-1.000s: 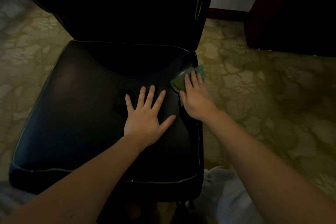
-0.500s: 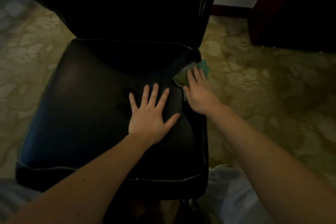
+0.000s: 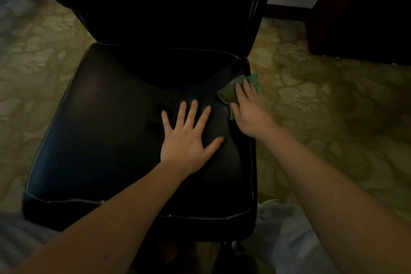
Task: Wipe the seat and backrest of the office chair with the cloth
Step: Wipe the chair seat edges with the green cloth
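Scarcely any movement since a second ago. At left and centre, black seat (image 3: 106, 129) of the office chair, backrest (image 3: 166, 6) upright behind. Pressed flat on the seat's middle, left hand (image 3: 186, 140), fingers straight and spread wide. Just to its right, right hand (image 3: 251, 115), fingers straight and close together, pressing a crumpled green cloth (image 3: 229, 94) onto the seat near the back right corner. Long axis of the cloth front-left to back-right, far tip pointing past the seat's right edge over the patterned carpet (image 3: 322, 107).
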The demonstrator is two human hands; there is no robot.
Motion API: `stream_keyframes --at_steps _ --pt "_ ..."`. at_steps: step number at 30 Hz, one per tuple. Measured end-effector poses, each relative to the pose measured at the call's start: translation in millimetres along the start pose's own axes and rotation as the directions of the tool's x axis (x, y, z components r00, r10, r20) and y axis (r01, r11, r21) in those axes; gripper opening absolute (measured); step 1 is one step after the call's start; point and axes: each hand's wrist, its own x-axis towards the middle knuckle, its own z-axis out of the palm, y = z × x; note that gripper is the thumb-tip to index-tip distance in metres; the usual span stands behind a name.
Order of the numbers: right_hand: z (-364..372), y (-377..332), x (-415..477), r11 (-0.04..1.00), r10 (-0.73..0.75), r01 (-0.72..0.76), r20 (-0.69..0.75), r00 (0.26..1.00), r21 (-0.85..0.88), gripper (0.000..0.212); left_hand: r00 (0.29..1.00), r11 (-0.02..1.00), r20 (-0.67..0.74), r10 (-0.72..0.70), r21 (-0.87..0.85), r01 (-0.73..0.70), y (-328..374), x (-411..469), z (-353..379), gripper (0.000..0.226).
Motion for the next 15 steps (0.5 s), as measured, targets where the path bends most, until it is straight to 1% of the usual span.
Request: stream_keyframes --at_steps 4,10,15 --pt "4.3 -3.1 -3.7 0.999 0.015 -0.014 -0.026 1.0 0.044 0.061 1.0 1.0 0.01 -0.01 0.006 0.01 0.5 1.5 0.2 0.083" --pt "16.0 -5.6 -52.3 0.998 0.004 -0.004 -0.009 1.0 0.067 0.061 1.0 1.0 -0.015 0.009 0.009 -0.009 -0.5 -2.6 1.9 0.084" --pt "12.9 -5.5 -32.5 0.999 0.011 -0.01 -0.029 1.0 0.033 0.061 0.999 1.0 -0.028 0.017 0.012 -0.016 -0.9 -1.9 2.9 0.083"
